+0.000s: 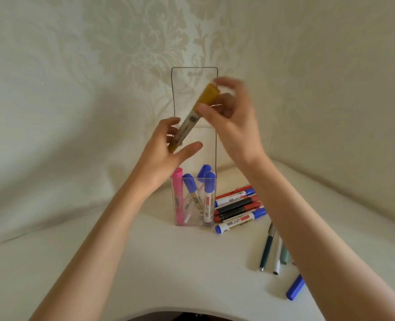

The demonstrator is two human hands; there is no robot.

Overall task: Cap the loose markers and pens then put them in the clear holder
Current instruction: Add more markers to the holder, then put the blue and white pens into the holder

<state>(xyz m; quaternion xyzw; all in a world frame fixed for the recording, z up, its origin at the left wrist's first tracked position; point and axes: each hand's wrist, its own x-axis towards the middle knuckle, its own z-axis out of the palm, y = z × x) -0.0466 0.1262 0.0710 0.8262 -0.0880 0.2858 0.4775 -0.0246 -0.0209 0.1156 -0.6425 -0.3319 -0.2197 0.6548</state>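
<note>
Four markers already stand in the clear holder (209, 156), straight below the left fingers (168, 127): a pink marker (177, 195) and three blue-capped markers (209, 198). Above them the left hand (166, 154) curls its fingers behind the lower end of a yellow marker (192, 117), thumb stretched out in front. The right hand (232, 121) pinches the yellow cap end with narrow fingers (229, 82). The marker slants over the holder's mouth, cap end up, so by my reading it is capped and about to go in. Much is left. Below and to the right of the right fingers, a pile of loose markers (237, 206) in red, black and blue lies on the tabletop (145, 262), touching the holder's side. Lower and further right lie a few pens (267, 247). Motion blur smears both hands, so how firmly the left one grips is hard to judge. The right forearm (312, 228) covers part of the pens and cuts off a blue piece (295, 287), so I cannot tell whether that is a cap or a marker, nor whether every pen is capped.
</note>
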